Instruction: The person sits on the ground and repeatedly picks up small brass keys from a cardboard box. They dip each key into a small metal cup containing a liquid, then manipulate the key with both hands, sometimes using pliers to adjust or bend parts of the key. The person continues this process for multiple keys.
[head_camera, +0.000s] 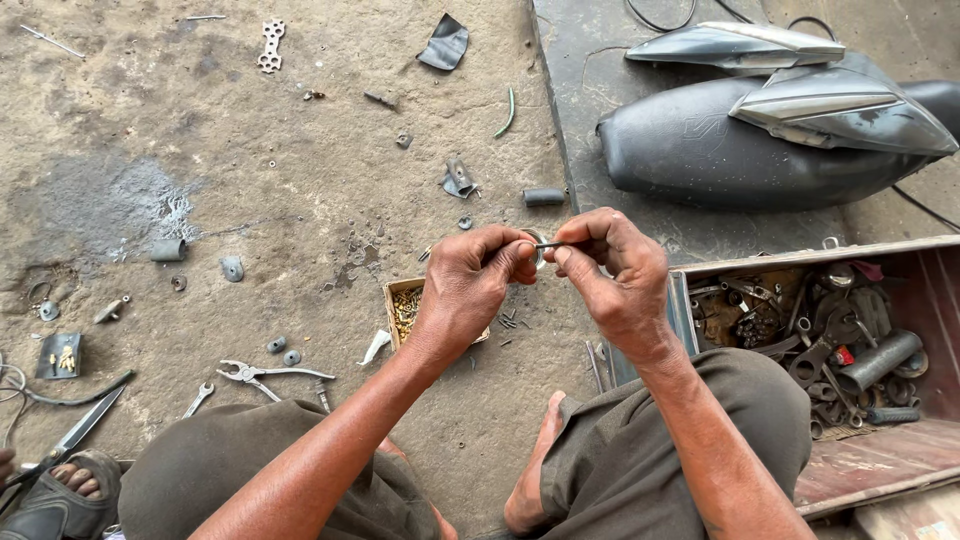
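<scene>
Head view: small metal ring (537, 248) between left hand (467, 290) and right hand (615, 270).

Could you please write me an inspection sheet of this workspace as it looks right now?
Surface: rough, stained concrete floor; darker slab at upper right.
Job's things: small metal ring and thin pin, held between both hands.
Clutter: pliers, spanner, scissors, perforated flat wrench, small box of screws, scattered bits.
Fingers: left hand pinches the ring; right hand pinches the pin.
Cables: black cable by the seat, another at far left.
Surroundings: open toolbox full of tools, black motorcycle seat, grey body panels.
</scene>
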